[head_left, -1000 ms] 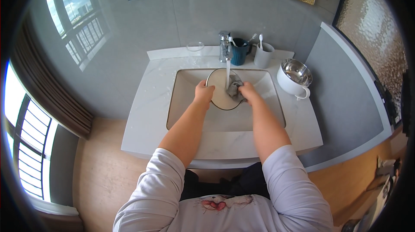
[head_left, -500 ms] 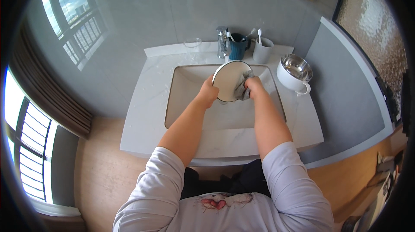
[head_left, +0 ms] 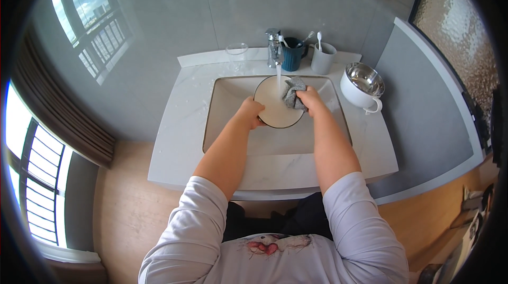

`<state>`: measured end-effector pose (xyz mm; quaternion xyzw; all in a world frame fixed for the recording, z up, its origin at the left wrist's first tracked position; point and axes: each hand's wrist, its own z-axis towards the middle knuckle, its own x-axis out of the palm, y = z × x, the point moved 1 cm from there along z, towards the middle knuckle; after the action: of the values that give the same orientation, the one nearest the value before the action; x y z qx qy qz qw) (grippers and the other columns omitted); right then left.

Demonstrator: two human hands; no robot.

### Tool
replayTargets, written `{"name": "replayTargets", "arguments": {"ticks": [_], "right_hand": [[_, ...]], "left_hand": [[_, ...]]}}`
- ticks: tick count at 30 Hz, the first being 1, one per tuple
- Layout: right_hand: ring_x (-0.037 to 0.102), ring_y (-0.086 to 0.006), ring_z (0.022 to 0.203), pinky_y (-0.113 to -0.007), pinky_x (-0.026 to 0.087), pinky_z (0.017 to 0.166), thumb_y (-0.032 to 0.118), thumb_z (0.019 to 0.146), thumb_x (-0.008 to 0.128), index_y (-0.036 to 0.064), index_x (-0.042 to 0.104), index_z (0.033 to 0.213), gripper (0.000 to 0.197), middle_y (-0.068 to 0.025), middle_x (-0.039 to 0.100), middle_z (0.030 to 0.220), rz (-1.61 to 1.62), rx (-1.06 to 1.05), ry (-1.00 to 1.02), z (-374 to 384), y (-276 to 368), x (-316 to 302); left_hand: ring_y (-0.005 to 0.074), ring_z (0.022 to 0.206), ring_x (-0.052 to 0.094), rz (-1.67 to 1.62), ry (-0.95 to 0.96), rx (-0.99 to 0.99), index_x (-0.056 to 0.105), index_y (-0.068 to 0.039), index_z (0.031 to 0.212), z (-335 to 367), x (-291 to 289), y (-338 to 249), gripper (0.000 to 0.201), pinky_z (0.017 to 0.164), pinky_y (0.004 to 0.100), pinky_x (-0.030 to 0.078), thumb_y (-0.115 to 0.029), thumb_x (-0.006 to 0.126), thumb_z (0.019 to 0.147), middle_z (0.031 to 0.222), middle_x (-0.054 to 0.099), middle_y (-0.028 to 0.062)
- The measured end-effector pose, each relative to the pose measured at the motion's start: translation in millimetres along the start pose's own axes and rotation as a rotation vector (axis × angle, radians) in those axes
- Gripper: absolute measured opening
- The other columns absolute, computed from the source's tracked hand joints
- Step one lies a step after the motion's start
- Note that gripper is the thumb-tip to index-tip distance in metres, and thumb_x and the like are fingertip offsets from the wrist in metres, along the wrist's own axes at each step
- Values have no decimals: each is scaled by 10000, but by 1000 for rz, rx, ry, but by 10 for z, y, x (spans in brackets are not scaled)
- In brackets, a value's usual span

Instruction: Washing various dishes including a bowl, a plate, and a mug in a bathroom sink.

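A round cream-white plate [head_left: 272,114] with a dark rim is held over the white sink [head_left: 219,112], under the running tap [head_left: 273,51]. Water [head_left: 279,76] falls onto its face. My left hand [head_left: 250,112] grips the plate's left edge, thumb on the upper side and fingers curled beneath. My right hand [head_left: 312,101] is closed on a bunched grey cloth [head_left: 292,93], pressed against the right part of the plate. Part of the plate's right side is hidden by the cloth.
Behind the sink stand a blue cup [head_left: 291,59] and a grey cup [head_left: 321,61], both with toothbrushes. A white handled bowl [head_left: 353,93] with a metal inside sits at the right of the marble counter [head_left: 177,130]. A clear round container [head_left: 236,51] is at the back left.
The plate has tipped from a steep slant to a flatter angle and come under the tap's stream, now clearly visible. The cloth has shifted slightly left and up on the plate.
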<state>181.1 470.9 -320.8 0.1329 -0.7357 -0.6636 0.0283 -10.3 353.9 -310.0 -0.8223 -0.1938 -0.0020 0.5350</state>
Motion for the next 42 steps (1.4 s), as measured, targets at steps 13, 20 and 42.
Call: {"name": "replayTargets", "arguments": {"ticks": [13, 20, 42], "right_hand": [[665, -289, 799, -455, 557, 638, -75, 808, 554, -35, 574, 1119, 315, -150, 647, 968, 195, 349, 187, 69, -136, 10], [689, -261, 834, -410, 576, 706, 53, 831, 664, -54, 611, 1101, 295, -158, 677, 997, 26, 288, 287, 34, -168, -77], [662, -310, 897, -451, 562, 750, -37, 804, 599, -62, 561, 1145, 345, -185, 635, 1026, -108, 226, 135, 9, -79, 3]], "left_hand": [[304, 1041, 595, -193, -117, 42, 448, -123, 1245, -110, 73, 13, 531, 808, 478, 572, 152, 503, 794, 1175, 539, 138], [313, 1007, 613, 53, 103, -68, 492, -112, 1260, -93, -19, -2, 577, 803, 482, 572, 187, 487, 767, 1140, 571, 143], [262, 973, 623, 311, -147, 221, 534, -117, 1330, -59, -4, 23, 528, 672, 378, 548, 48, 409, 845, 1148, 611, 119]]}}
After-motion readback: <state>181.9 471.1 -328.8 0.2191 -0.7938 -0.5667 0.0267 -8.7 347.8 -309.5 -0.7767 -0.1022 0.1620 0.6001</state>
